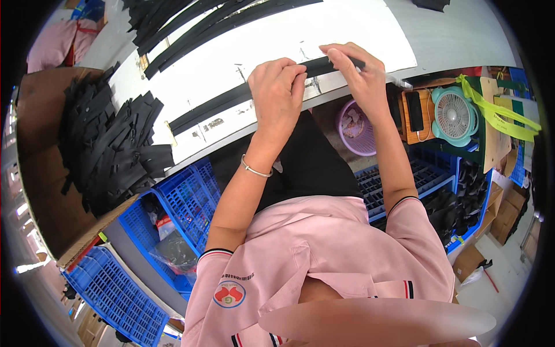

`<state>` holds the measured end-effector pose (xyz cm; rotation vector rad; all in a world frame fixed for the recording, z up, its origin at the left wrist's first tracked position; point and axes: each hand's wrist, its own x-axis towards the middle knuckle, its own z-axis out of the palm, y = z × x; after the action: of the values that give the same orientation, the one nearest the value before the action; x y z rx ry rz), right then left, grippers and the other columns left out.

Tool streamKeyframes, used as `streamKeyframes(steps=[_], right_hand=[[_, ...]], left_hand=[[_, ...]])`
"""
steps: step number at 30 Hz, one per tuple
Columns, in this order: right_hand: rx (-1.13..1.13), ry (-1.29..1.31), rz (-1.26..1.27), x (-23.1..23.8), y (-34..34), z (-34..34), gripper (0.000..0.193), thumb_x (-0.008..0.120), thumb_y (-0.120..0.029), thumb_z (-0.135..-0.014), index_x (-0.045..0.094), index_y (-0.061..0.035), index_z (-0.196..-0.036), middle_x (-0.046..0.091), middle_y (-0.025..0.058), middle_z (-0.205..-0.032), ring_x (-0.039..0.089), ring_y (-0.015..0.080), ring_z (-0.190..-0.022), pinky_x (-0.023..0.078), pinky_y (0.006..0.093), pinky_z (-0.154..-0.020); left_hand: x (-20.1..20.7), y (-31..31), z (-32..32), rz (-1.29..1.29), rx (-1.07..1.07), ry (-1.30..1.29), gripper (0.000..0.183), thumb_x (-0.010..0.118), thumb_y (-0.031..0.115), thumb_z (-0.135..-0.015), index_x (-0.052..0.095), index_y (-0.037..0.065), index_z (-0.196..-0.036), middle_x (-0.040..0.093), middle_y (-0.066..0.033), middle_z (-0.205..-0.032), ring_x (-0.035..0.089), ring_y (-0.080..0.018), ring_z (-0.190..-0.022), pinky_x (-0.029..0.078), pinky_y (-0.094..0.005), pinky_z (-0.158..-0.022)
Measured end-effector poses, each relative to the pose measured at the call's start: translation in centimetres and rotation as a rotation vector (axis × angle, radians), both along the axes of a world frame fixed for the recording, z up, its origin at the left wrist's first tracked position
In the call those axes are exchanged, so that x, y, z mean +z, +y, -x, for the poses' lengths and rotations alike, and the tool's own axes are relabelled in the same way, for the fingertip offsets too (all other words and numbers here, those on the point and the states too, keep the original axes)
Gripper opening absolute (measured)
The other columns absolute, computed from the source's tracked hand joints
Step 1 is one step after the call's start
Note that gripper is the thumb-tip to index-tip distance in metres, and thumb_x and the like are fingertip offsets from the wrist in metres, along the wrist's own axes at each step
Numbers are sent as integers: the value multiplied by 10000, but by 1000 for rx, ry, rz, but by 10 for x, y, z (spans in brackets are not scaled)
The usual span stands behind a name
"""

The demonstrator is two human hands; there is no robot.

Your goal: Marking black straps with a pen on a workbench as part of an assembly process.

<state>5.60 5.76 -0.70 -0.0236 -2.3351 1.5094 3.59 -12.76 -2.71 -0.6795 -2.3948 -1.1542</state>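
A long black fabric strip (217,109) lies along the near edge of the white work board (358,26). My left hand (277,87) is closed on the strip near its middle, thumb and fingertips pinched together. Farther right, my right hand (364,72) is curled round the strip's right end, with a short dark tip showing past the thumb. Between the two hands the strip runs fairly straight over dark marks on the board. More long black strips (196,40) lie side by side at the board's far left. The undersides of my fingers are hidden.
A cardboard box (40,127) at left holds a heap of short black pieces (115,139). Blue crates (188,199) stand below the table. A purple basket (361,147), a turquoise fan (455,115) and a phone (414,111) are at right, beside a yellow-green ribbon (503,121).
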Motion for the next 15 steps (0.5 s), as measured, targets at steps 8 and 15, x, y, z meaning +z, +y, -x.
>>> streamKeyframes(steps=[8, 15], right_hand=[[45, -183, 177, -10, -11, 14, 201, 743, -195, -961, 736, -3, -902, 639, -40, -717, 508, 27, -669, 396, 199, -564], [69, -90, 116, -18, -14, 17, 193, 750, -190, -955, 738, -2, -912, 644, -33, -722, 508, 31, -660, 401, 200, -568]], left_hand=[[-3, -1, -1, 27, 31, 10, 118, 783, 79, -817, 763, 107, -930, 694, 0, -1000, 612, -212, -1000, 416, -359, -922], [-3, -2, -1, 24, 32, 16, 120, 779, 78, -817, 760, 98, -933, 692, -2, -1002, 611, -217, -998, 415, -359, -915]])
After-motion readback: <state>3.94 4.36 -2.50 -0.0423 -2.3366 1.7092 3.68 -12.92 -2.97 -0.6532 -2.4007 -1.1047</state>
